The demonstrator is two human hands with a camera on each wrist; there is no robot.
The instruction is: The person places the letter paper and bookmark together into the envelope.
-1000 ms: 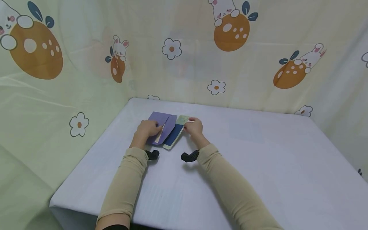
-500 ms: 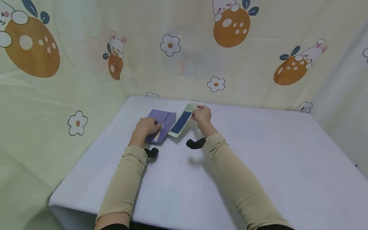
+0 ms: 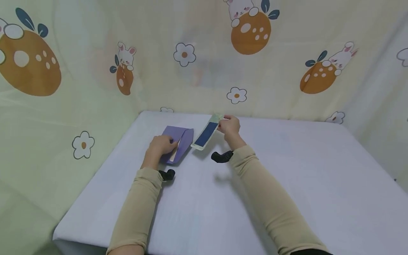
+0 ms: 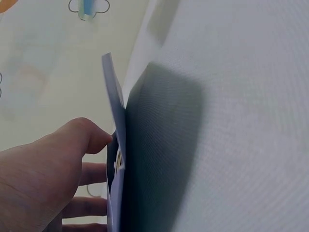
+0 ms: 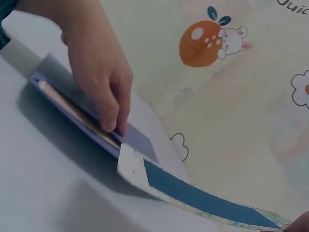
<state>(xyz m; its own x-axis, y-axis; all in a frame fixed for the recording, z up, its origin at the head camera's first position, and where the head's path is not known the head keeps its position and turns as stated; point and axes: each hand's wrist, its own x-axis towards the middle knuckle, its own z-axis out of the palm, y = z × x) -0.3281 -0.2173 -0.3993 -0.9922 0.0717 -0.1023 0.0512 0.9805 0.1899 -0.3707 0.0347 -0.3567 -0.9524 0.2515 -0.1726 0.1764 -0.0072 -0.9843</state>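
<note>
A purple envelope (image 3: 186,141) is propped up toward the left of the white table, its mouth parted. My left hand (image 3: 160,145) holds it, with the thumb at the opening and the other fingers behind the back panel. Cream-coloured paper pieces (image 5: 72,107) show inside the envelope. To its right, my right hand (image 3: 230,126) pinches the upper end of a long pale card (image 3: 206,134) that bears a dark blue panel. The card slants in the air, its lower end close to the envelope's edge. Only a fingertip of the right hand appears in the right wrist view.
A white-covered table (image 3: 287,184) spreads across the view. Behind it and at the left hangs a cream curtain (image 3: 204,71) printed with rabbits, orange fruit and flowers. Black wrist mounts (image 3: 222,157) stick out from both sleeves.
The right hand has drawn the long card up and to the right, away from the envelope, and lifted it off the table. My left hand keeps its hold on the envelope.
</note>
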